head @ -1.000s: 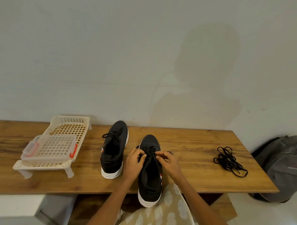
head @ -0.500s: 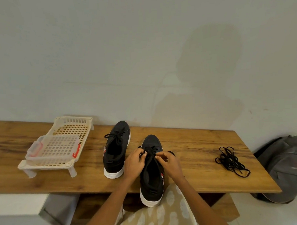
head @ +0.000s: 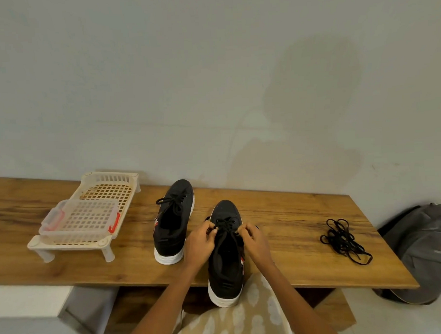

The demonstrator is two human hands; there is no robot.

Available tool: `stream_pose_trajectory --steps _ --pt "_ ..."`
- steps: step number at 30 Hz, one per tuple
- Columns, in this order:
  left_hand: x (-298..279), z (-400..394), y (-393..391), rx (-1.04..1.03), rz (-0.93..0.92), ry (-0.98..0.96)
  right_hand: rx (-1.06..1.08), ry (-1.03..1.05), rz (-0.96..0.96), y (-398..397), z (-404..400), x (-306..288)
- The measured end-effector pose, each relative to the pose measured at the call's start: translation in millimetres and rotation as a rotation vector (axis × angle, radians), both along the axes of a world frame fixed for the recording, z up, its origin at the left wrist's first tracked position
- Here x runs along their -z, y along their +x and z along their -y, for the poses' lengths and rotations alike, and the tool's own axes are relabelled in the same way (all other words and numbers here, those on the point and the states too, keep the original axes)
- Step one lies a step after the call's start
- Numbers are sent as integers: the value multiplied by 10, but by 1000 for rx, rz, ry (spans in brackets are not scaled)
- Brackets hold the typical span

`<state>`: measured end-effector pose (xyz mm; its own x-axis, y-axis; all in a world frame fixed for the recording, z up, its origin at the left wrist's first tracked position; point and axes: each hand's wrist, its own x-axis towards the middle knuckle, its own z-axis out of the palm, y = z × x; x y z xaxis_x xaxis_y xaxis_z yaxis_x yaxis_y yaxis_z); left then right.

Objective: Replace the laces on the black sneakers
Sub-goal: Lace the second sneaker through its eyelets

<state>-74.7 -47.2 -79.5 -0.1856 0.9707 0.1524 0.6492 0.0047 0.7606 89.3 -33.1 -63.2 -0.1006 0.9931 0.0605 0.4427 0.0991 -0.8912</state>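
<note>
I count two black sneakers (head: 175,219), one loose lace bundle (head: 344,239); my left hand (head: 200,243) and right hand (head: 255,241) pinch the near sneaker's (head: 226,262) laces (head: 225,226).

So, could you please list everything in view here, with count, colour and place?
sneakers: two, black with white soles, mid-table; one laced, one being handled
loose laces: one bundle, black, table's right end
rack: one, cream, table's left end
container: one, clear with red clips, on rack
table: one, wood, against wall
bag: one, grey, floor at right
left hand, right hand: both pinching the near sneaker's laces
</note>
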Motion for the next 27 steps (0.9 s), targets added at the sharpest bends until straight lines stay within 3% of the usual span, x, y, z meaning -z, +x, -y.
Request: stream_pose_trajectory --steps 9,13,27 --pt "-1 -5 -14 7 5 2 0 -95 -46 71 -133 77" --pt "-10 -3 -15 6 12 -5 -91 -22 162 27 -172 64" --pt "-19 8 -23 13 11 -14 -69 140 355 -26 -153 24"
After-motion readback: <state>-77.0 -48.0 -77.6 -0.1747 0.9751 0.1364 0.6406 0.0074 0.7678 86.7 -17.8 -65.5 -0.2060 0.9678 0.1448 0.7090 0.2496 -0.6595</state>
